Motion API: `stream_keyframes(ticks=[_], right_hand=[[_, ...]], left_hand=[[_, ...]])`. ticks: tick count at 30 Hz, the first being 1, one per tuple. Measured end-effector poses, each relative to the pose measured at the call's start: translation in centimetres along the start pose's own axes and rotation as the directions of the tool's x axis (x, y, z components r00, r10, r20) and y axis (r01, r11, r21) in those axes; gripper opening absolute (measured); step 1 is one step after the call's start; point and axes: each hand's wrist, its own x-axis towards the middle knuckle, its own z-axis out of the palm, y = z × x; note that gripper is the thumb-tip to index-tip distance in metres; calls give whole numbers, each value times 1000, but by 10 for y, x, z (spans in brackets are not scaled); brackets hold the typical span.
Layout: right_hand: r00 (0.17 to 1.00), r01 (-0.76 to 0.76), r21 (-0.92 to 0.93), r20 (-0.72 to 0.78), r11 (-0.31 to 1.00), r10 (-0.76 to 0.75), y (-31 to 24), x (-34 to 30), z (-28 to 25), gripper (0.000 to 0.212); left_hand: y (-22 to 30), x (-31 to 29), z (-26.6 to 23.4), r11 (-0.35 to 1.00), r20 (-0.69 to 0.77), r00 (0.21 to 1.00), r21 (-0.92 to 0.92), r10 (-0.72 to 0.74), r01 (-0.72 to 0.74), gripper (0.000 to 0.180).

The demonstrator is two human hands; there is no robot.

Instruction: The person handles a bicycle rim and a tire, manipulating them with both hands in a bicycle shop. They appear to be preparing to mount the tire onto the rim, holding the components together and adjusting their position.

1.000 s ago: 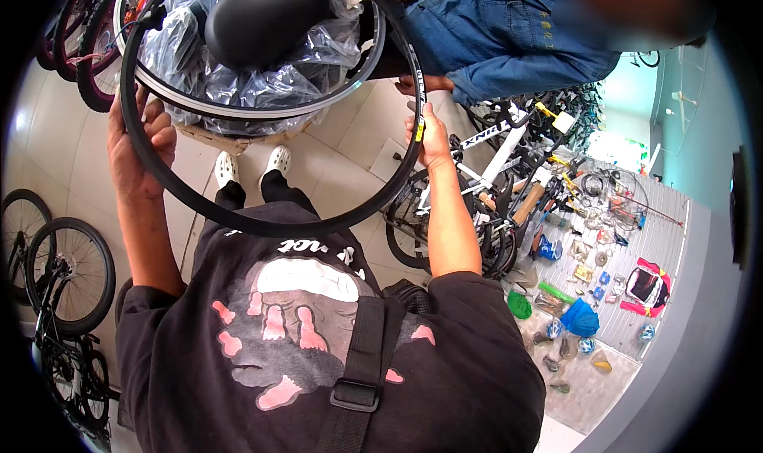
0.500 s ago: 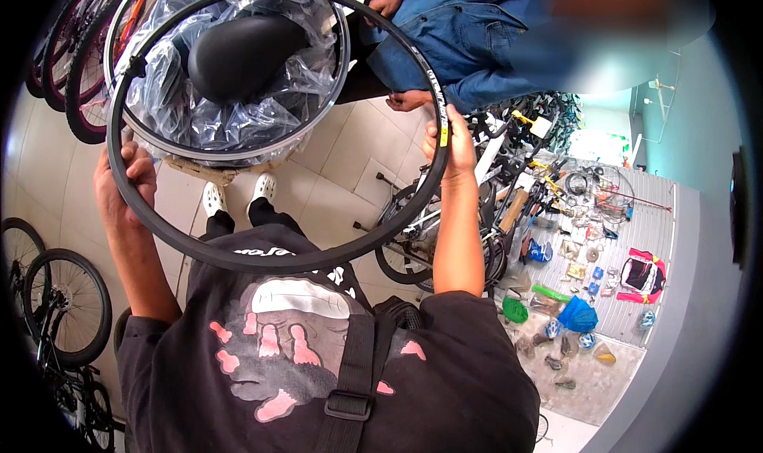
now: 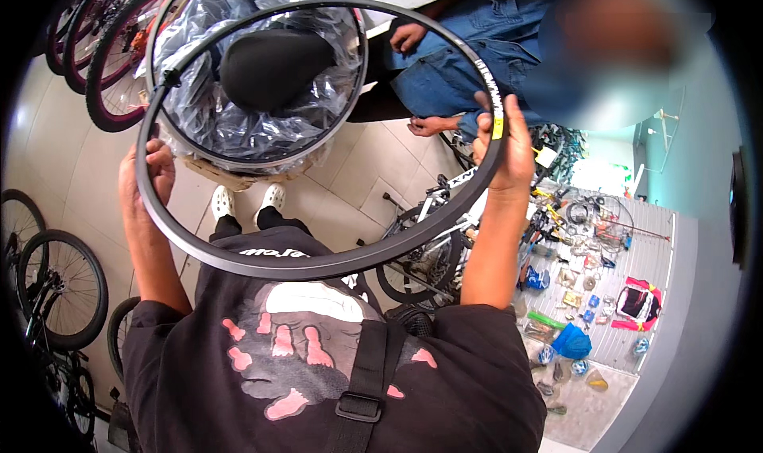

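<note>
I hold up a black bicycle wheel rim [image 3: 306, 269] in front of my chest, tilted, with a pale printed label and a yellow sticker on its right side. My left hand [image 3: 149, 173] is closed round its left side. On the opposite side, my right hand [image 3: 510, 147] grips it beside the sticker, thumb up. Through the hoop shows a black saddle [image 3: 274, 67] on a bundle of clear plastic wrapping [image 3: 191, 127]. Around the saddle, a second rim [image 3: 362, 71] lies on that bundle.
A person in a denim shirt [image 3: 477, 79] stands across from me, hands near the bundle. Bicycles with pink-edged wheels [image 3: 99, 79] are at the far left, black bicycles [image 3: 63, 294] at the near left. Parts and packets [image 3: 588, 294] hang on a slatted wall panel [image 3: 648, 246] at right.
The rim has shifted right in the picture, its right side swinging further out and tilting, with both hands still on it. The co-worker's upper hand has moved slightly.
</note>
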Motion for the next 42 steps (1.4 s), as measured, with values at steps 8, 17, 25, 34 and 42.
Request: stream_keyframes(ticks=[8, 17, 25, 34, 42], right_hand=[[974, 218, -60, 81, 974, -213, -24, -4, 116, 49], [807, 135, 21, 577, 991, -123, -27, 10, 180, 47], [707, 227, -26, 692, 974, -146, -2, -13, 207, 52], [763, 378, -215, 624, 900, -172, 15, -41, 201, 54], [886, 267, -348, 456, 899, -87, 43, -93, 217, 74]], left_hand=[[7, 20, -52, 998, -48, 998, -53, -31, 28, 17], [-10, 36, -82, 988, -99, 983, 7, -153, 154, 23], [-36, 45, -117, 931, -302, 946, 300, -116, 209, 23], [-7, 79, -78, 277, -313, 914, 931, 259, 240, 69], [-11, 168, -62, -170, -245, 872, 924, 423, 342, 86]])
